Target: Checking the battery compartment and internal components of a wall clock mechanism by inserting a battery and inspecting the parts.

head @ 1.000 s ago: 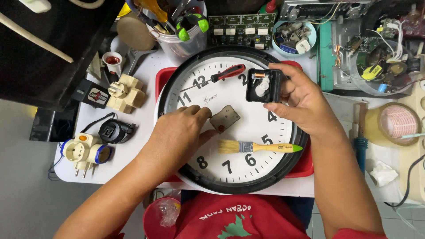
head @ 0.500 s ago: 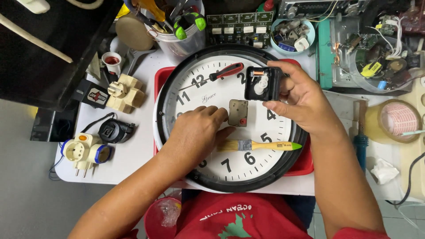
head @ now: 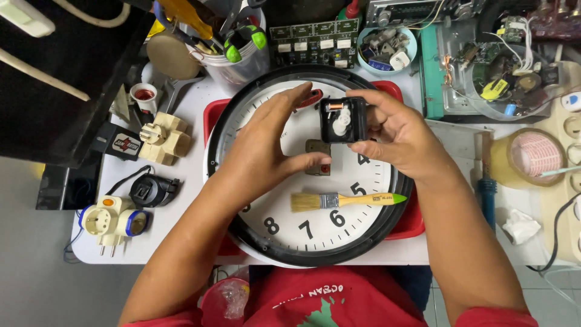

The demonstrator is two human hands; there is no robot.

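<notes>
Now our right hand (head: 402,130) has its fingers clamped around a small black clock box (head: 343,120). It holds the box up over the top part of the big round wall clock (head: 308,163), with the open side facing us. We can see little white wheels and a bit of copper wire inside it.

Our left hand (head: 266,145) has moved. A moment ago it lay lower on the clock face, with its fingertips on the small brown plate (head: 319,156). Now it has lifted and reached up beside the box. Its fingers are spread apart and hold nothing, but the thumb still rests on that plate, which has slid up toward the middle of the face. So we think both hands are now busy with the box, and the plate is close by and ready.

A paintbrush (head: 346,200) with a yellow handle lies on the clock face below our hands. A red-handled screwdriver (head: 310,97) peeks out behind our left fingers.
</notes>
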